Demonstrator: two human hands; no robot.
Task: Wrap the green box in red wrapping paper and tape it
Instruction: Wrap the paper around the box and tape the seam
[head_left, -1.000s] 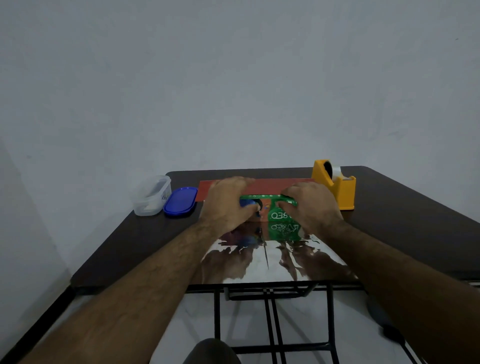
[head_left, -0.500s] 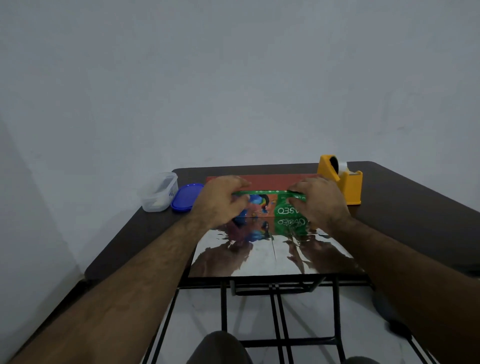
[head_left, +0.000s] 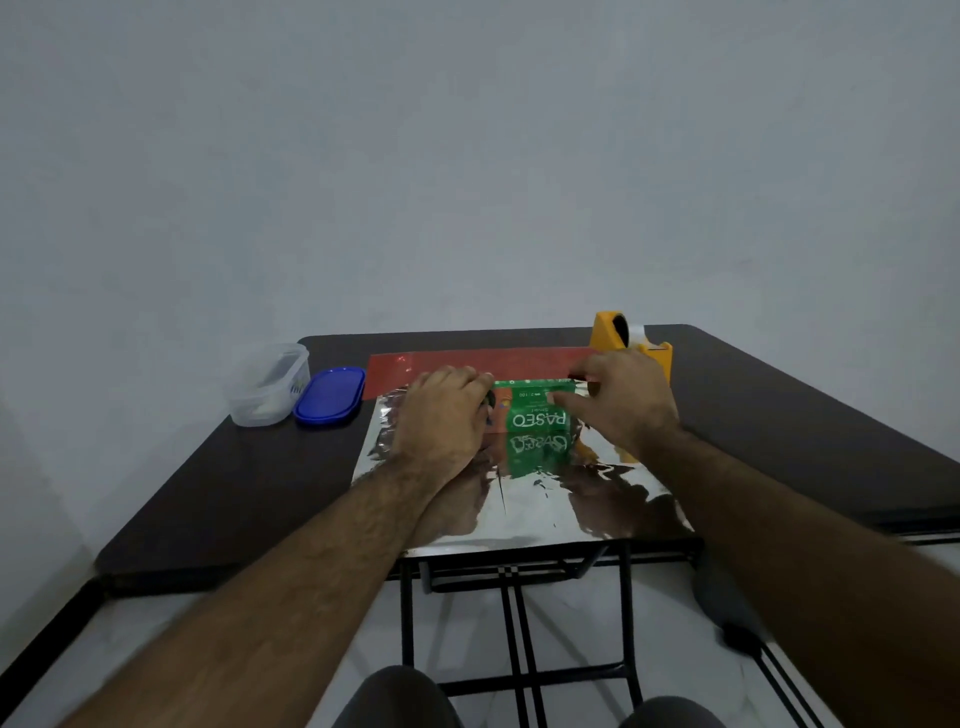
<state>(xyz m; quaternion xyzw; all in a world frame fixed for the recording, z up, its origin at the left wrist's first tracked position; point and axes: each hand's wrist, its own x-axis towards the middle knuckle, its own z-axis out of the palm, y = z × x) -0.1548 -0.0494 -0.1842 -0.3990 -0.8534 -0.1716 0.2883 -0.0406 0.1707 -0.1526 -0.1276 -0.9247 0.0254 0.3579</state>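
Since half a second before, the view had tilted down a little, so the box's green face and its white lettering showed more fully between the hands, and the right hand had lifted off it somewhat. At the left of the dark worktop (head_left: 218, 483) stood a clear tub (head_left: 266, 383) with its blue lid (head_left: 330, 396) lying just beside it. The left hand (head_left: 441, 415) covered the left end of the green box (head_left: 535, 408), fingers curled onto it. The box stood on the silver underside of the wrapping paper (head_left: 524, 499), whose red far edge lay flat behind. The right hand (head_left: 621, 400) pinched the box's right top edge, fingers narrow. Behind that hand the yellow tape dispenser (head_left: 626, 340) was partly hidden.
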